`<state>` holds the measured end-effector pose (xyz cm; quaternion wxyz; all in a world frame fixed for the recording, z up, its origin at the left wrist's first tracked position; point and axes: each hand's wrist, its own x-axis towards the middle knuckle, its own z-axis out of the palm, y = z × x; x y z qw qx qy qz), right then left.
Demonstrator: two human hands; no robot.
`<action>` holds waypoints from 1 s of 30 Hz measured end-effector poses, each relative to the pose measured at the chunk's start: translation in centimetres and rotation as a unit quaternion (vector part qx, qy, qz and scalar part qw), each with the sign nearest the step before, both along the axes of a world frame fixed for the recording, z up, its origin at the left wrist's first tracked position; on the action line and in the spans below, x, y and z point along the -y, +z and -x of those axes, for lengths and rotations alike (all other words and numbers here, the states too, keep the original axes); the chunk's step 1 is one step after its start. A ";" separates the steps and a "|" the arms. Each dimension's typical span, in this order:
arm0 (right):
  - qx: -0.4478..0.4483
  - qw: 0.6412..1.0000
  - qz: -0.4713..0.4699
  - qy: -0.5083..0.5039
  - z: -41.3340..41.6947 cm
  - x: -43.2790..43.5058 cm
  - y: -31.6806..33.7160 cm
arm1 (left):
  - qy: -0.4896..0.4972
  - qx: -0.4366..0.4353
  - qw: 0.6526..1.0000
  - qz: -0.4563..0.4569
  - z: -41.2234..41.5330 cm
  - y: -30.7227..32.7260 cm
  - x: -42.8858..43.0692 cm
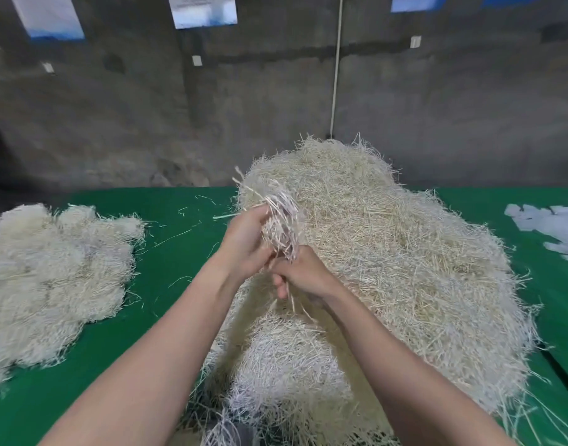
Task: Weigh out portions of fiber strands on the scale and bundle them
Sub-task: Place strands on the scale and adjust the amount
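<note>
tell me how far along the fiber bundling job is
Done: a smaller pile lies apart on the green table's left, possibly finished portions. In hand: the left hand and right hand grip one small bunch over the large heap. Left: that heap is big, so most remains. No scale in view.

Bare left forearm [167, 333] and bare right forearm [392, 349], smooth, uncovered down to the view's lower edge. Bare left hand [247, 243], bare right hand [303, 273], knuckles plainly showing.
</note>
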<state>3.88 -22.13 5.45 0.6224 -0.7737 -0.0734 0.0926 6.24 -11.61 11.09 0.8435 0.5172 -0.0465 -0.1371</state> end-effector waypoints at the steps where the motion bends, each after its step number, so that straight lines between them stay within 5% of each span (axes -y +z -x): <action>1: -0.017 1.000 -0.019 -0.018 -0.2 -0.2 -0.6 | -0.032 -0.038 0.995 0.084 0.0 0.3 -0.3; 4: -0.068 0.994 -0.070 -0.041 0.1 -0.2 -0.8 | -0.088 -0.055 0.987 0.119 0.2 0.5 -2.2; 6: -0.088 0.986 -0.116 -0.075 0.4 0.4 -0.4 | -0.088 -0.020 0.996 0.003 0.5 0.1 -3.3; 8: -0.101 0.968 -0.189 -0.127 0.5 0.7 0.5 | -0.065 0.034 0.973 -0.217 1.3 -0.6 -4.1; 11: -0.137 0.928 -0.308 -0.161 1.0 -0.5 2.1 | -0.087 0.114 0.874 -0.465 2.8 -1.6 -4.8; 14: -0.162 0.905 -0.377 -0.113 2.6 -3.4 3.0 | -0.103 0.174 0.797 -0.569 4.2 -2.4 -5.3; 17: -0.180 0.905 -0.383 -0.032 4.8 -5.2 2.7 | -0.030 0.264 0.678 -0.685 6.0 -2.4 -7.1; 22: -0.086 0.988 -0.125 -0.015 8.5 -7.5 0.8 | -0.052 0.254 0.760 -0.597 8.6 -3.6 -10.8; 27: -0.055 0.991 -0.073 -0.095 10.5 -8.8 -0.7 | -0.155 0.104 0.915 -0.356 10.7 -3.7 -16.0; 30: -0.025 0.996 0.011 -0.084 11.8 -10.3 -1.6 | -0.132 0.041 0.960 -0.244 12.1 -5.2 -18.6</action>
